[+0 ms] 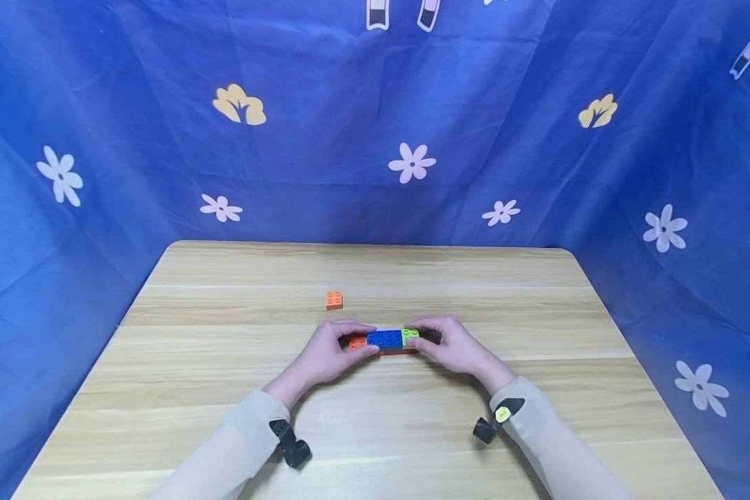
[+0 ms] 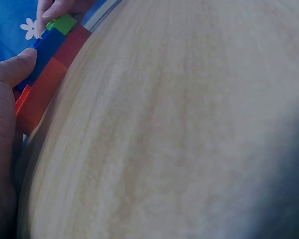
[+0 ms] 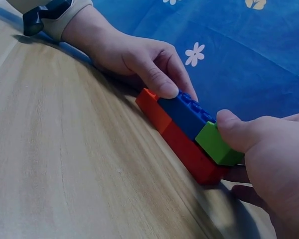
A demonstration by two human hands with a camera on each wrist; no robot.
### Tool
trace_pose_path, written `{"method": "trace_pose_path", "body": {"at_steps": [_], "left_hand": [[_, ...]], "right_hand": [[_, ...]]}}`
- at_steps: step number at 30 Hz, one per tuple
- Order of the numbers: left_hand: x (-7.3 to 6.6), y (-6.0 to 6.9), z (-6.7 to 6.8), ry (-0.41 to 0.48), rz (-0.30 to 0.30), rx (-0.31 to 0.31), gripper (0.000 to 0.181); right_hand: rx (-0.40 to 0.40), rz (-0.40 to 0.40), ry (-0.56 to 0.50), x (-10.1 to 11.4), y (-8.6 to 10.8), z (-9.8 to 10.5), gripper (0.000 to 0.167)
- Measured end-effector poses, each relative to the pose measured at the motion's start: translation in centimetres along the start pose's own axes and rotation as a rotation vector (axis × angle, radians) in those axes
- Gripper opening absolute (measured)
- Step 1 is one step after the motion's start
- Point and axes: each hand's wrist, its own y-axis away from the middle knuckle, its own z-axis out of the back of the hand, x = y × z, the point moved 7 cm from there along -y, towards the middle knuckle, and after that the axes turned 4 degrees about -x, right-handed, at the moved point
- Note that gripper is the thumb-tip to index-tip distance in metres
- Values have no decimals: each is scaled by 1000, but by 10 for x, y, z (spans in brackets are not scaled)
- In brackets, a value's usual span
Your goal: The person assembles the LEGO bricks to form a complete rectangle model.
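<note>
A low two-layer assembly of toy building bricks lies at the middle of the table. Its lower layer has an orange brick (image 3: 152, 110) and a red brick (image 3: 190, 153) end to end. On top, a blue brick (image 1: 385, 339) spans their joint, and a small green brick (image 3: 217, 144) sits beside it at the right end. My left hand (image 1: 326, 354) holds the blue brick by its sides near the left end, thumb on the near side. With thumb and fingers, my right hand (image 1: 453, 345) pinches the green brick; its far-side fingers are partly hidden.
A loose small orange brick (image 1: 334, 300) lies on the wooden table (image 1: 225, 285), behind and left of the assembly. A blue patterned cloth (image 1: 325, 139) hangs around the table's back and sides. Black wrist cameras are strapped over both sleeves.
</note>
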Motion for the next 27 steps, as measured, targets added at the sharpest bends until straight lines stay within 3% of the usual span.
{"method": "trace_pose_path", "body": {"at_steps": [12,20,23,27], "left_hand": [[-1,-1,3,2,-15,-7,35],[1,0,2,-5,2,-8,35],[1,1,1,5,8,-2,36],[0,1,1,7,6,1,38]], "right_hand": [[-13,63,93,4,-3,-1,35],[-82,136,139,8,1,-5,37],[-110,166,138,7,3,-7,37],[-126,148,110,5,5,-7,37]]}}
